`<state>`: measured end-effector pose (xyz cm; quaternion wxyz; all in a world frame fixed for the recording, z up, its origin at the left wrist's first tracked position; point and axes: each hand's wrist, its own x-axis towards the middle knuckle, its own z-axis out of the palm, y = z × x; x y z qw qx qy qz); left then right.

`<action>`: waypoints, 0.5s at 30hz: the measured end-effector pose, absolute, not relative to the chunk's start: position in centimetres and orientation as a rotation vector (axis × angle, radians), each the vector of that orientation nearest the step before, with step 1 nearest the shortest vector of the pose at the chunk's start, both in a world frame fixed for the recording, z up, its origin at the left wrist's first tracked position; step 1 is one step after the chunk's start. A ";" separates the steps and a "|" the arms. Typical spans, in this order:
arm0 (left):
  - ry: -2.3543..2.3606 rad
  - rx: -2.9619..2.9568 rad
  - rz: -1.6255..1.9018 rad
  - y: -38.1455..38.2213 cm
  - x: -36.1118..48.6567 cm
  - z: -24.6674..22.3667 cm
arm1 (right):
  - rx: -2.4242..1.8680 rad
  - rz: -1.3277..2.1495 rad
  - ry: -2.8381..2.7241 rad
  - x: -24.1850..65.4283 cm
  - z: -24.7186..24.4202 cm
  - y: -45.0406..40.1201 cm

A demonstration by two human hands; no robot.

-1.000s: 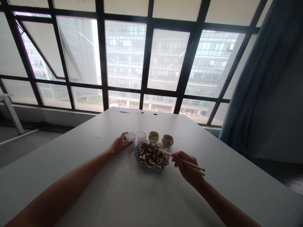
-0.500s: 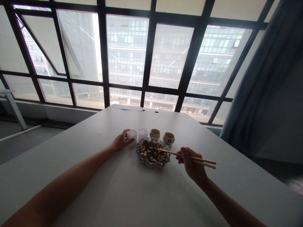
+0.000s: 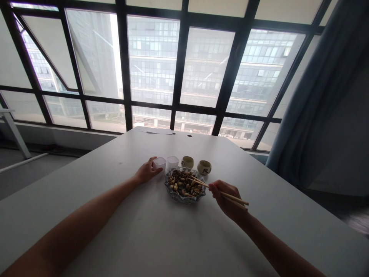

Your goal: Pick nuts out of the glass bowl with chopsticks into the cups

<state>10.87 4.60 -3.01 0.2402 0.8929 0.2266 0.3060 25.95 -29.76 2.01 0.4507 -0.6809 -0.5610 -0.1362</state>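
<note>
A scalloped glass bowl [image 3: 184,198] of mixed nuts or seeds stands on the white table [image 3: 150,238]. My left hand [image 3: 147,170] grips a translucent plastic cup [image 3: 159,164] at the bowl's upper left. Beside it stands a second translucent cup [image 3: 172,162]. My right hand [image 3: 226,195] is closed around wooden chopsticks [image 3: 235,199], right of the bowl. Their tips reach in among the nuts; whether they pinch a piece is too small to tell.
Behind the bowl stand a small cream cup [image 3: 187,162] and another cream cup [image 3: 204,167] with dark characters. Papers [image 3: 154,130] lie at the table's far edge, before large windows. A blue curtain [image 3: 300,115] hangs at the right.
My right hand has moved left, nearer the bowl, and the chopsticks now slant more steeply with their tips slightly parted. My left hand still holds the cup.
</note>
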 end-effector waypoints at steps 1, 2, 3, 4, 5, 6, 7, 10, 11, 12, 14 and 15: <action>0.622 2.444 0.828 4.6 10.9 -3.0 | -1.688 -0.334 -1.404 25.9 1.9 -29.7; 0.625 2.445 0.821 4.6 10.9 -3.0 | -1.691 -0.330 -1.415 25.9 1.8 -29.7; 0.627 2.446 0.817 4.6 10.9 -3.0 | -1.695 -0.328 -1.413 25.8 1.8 -29.7; 0.626 2.448 0.817 4.7 10.9 -3.0 | -1.697 -0.328 -1.404 25.8 1.8 -29.7; 0.623 2.450 0.815 4.7 10.9 -3.0 | -1.696 -0.331 -1.386 25.7 1.9 -29.8; 0.621 2.450 0.813 4.7 10.9 -3.0 | -1.692 -0.335 -1.368 25.7 2.0 -29.9; 0.621 2.449 0.809 4.7 10.9 -3.0 | -1.683 -0.339 -1.357 25.7 2.1 -29.9; 0.633 2.449 0.794 4.6 10.9 -3.0 | -1.637 -0.362 -1.350 25.8 2.5 -30.2; 0.636 2.453 0.794 4.6 10.9 -3.0 | -1.624 -0.367 -1.345 25.8 2.6 -30.3; 0.635 2.458 0.797 4.6 10.9 -3.0 | -1.613 -0.366 -1.333 25.9 2.6 -30.3; 0.631 2.463 0.803 4.5 10.9 -3.0 | -1.588 -0.321 -1.274 26.0 2.5 -30.2; 0.631 2.461 0.807 4.5 10.9 -3.0 | -1.569 -0.280 -1.223 26.0 2.5 -30.1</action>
